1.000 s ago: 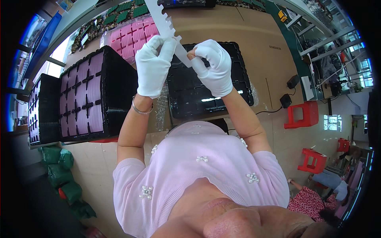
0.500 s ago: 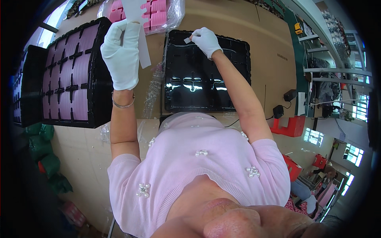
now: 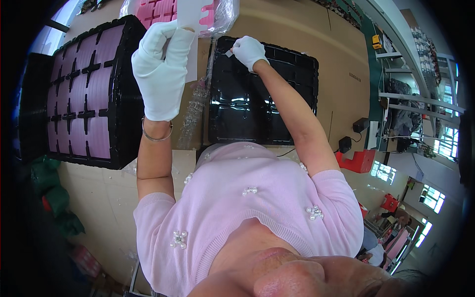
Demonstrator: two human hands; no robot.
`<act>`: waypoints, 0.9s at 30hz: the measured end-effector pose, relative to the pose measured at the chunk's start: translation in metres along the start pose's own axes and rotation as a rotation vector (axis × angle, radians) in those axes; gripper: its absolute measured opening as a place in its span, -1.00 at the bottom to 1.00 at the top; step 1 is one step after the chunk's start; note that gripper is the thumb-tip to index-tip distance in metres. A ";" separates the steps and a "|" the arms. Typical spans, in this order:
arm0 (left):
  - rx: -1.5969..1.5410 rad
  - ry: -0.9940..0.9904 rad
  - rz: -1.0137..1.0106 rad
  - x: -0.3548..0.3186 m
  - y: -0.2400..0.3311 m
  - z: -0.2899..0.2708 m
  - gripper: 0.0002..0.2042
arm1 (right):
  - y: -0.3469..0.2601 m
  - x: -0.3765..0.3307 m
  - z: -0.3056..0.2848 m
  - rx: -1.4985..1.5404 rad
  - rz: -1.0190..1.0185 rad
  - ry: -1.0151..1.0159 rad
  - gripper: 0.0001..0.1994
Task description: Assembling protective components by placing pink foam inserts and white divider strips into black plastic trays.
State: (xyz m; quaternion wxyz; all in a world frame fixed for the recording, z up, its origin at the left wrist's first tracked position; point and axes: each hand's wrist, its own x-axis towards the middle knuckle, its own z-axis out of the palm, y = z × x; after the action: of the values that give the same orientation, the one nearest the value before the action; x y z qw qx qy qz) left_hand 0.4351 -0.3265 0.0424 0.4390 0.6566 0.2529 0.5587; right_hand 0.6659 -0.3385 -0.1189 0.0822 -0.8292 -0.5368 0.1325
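Observation:
My left hand (image 3: 161,74), in a white glove with bare fingertip showing, is closed on a long white paper strip (image 3: 192,64) held up at the far left of centre. My right hand (image 3: 249,52), also gloved in white, pinches a small white label (image 3: 228,53) at the far-left corner of a glossy black plastic tray (image 3: 242,121). Whether the label touches the tray I cannot tell. The tray lies flat in front of me, with moulded cross-shaped ridges.
At left stands a stack of black trays (image 3: 129,99) with pinkish-purple pieces in it. A pink tray-shaped item (image 3: 154,12) lies in clear plastic (image 3: 228,15) at the far side. Crumpled clear film (image 3: 190,121) lies beside the black tray. Brown cardboard (image 3: 341,104) covers the table.
My right hand has moved left with the small label, closer to the black tray's far-left corner. My left hand still holds the paper strip. The whole view has shifted slightly.

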 end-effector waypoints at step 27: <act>0.038 -0.130 0.028 0.003 0.004 0.000 -0.90 | -0.009 0.007 0.010 -0.152 0.064 -0.060 -0.80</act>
State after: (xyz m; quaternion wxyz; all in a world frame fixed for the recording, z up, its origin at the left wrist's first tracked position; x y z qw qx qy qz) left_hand 0.4348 -0.3263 0.0475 0.4340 0.7032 0.2254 0.5161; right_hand 0.6581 -0.3286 -0.1265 -0.0011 -0.8454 -0.5209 0.1186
